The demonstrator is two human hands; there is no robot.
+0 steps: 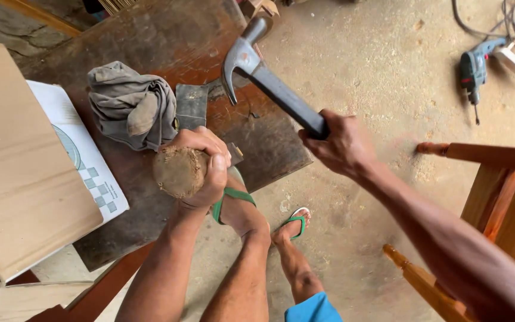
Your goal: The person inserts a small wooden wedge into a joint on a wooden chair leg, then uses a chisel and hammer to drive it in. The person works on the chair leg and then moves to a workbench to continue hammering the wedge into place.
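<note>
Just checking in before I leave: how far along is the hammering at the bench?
Done: nothing finished shows. In hand: the left hand grips a round wooden piece upright over the dark workbench; the right hand holds the claw hammer raised. Left: the blow itself; hammer and wood are apart.

A woodworking shop: sawdust-strewn floor (377, 71), power drill (474, 68), unfinished wooden chair frame (496, 197)

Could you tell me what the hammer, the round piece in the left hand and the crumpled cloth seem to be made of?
Hammer: head looks like bare grey steel with a dull sheen; the dark handle's material is unclear. Round piece in the left hand: apparently raw wood, with a matte, rough brown end face. Cloth: soft grey woven fabric, folded and creased.
</note>
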